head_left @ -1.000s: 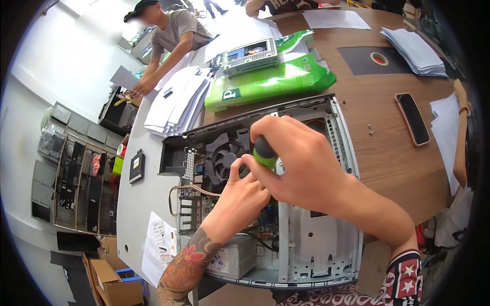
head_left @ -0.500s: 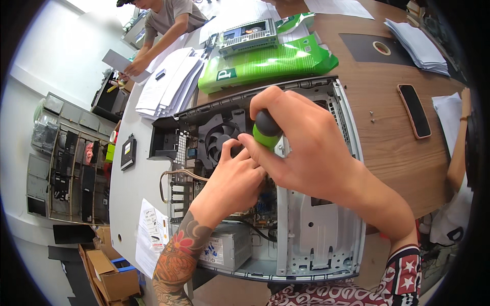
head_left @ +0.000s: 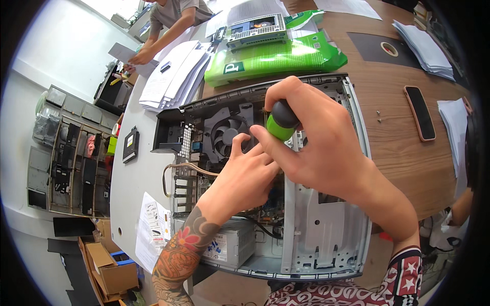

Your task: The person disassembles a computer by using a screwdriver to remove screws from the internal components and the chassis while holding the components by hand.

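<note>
Right hand [head_left: 326, 135] clamped round green-black screwdriver [head_left: 282, 122]; left hand [head_left: 247, 176] close beside, its grip hidden, can't tell. Open computer case [head_left: 332, 242] sits at worktop's [head_left: 395, 168] near edge. Off-axis push could slip the unseen tip into left fingers.

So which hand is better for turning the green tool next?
The right hand, I think: it is wrapped around the green tool. The left hand is over the open case, near the fan; whatever it might hold is hidden.
</note>
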Tool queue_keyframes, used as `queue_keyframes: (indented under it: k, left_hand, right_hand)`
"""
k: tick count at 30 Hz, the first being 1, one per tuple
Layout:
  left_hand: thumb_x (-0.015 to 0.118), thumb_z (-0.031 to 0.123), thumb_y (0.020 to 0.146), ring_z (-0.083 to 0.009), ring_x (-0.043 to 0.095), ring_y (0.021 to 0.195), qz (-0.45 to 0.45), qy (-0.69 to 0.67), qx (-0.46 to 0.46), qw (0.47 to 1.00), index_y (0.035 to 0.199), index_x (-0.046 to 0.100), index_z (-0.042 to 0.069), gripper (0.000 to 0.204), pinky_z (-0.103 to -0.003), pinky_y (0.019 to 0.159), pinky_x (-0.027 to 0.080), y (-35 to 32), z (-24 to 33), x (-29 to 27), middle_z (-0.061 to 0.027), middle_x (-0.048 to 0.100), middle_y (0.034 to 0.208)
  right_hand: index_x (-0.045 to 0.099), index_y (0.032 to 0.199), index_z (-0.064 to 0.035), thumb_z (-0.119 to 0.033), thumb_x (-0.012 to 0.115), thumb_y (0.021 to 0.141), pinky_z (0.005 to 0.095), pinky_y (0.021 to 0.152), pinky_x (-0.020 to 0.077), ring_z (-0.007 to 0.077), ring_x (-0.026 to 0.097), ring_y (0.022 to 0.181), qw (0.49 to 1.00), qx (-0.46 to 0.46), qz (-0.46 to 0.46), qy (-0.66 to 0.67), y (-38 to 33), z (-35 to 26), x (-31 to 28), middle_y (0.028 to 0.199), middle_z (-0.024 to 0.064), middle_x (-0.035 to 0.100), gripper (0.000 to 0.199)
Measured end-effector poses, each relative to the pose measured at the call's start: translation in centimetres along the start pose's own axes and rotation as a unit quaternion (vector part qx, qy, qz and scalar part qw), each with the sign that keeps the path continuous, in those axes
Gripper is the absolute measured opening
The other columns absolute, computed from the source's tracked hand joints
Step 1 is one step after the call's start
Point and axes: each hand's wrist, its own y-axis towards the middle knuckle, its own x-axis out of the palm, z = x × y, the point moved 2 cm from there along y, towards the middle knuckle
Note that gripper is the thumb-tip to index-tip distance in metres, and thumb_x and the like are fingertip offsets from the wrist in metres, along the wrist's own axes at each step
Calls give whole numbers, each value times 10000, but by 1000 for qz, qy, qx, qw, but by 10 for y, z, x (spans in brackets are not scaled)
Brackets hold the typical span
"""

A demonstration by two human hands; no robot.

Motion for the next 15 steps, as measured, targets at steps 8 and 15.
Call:
queue_keyframes:
  k: [8,15]
  left_hand:
    - [677,11,672,-230,543,1147,-80,-65,-31,994,974,687,37,303,-579,1070,283,-6,-2,-6,-71,611,996]
    - [669,-6,654,-255,558,1038,-84,-48,-18,995,861,672,25,208,-565,1086,290,-7,-3,-3,-83,577,878]
  right_hand:
    - [546,956,-36,-39,784,757,294,536,432,187,517,603,1000,6,-15,-13,1,0,-2,762,75,540,311]
    - [550,956,-48,-46,790,759,273,495,416,161,503,581,1000,6,-6,-13,2,2,0,749,53,533,311]
